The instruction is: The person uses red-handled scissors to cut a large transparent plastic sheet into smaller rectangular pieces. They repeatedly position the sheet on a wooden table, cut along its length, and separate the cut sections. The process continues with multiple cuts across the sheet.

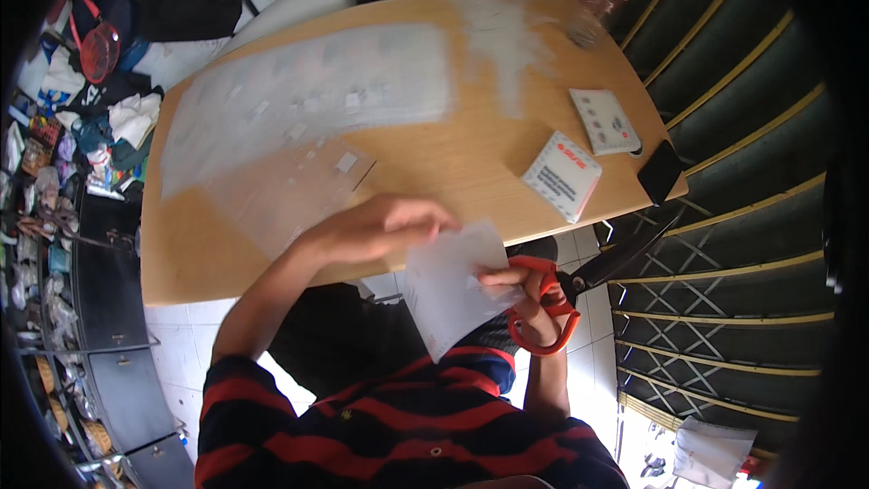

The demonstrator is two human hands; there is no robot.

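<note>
Over the near edge of the table, a pale translucent sheet (450, 282) hangs in front of my body. My right hand (529, 294) pinches its right edge between thumb and fingers. The same hand has the orange-handled scissors (568, 315) hooked round its fingers. Their dark blades (629, 249) point away to the upper right. At the sheet's upper left corner is my left hand (389, 228), fingers reaching toward it. Motion blurs those fingers, so whether they grip the corner cannot be made out.
On the wooden table (453, 167) lie a large translucent sheet (398, 63) with small scraps and a pinkish sheet (281, 190). A white booklet (563, 177), another white booklet (605, 122) and a black phone (660, 172) lie right. A folding metal gate (724, 217) stands close on the right; cluttered shelves (54, 254) line the left.
</note>
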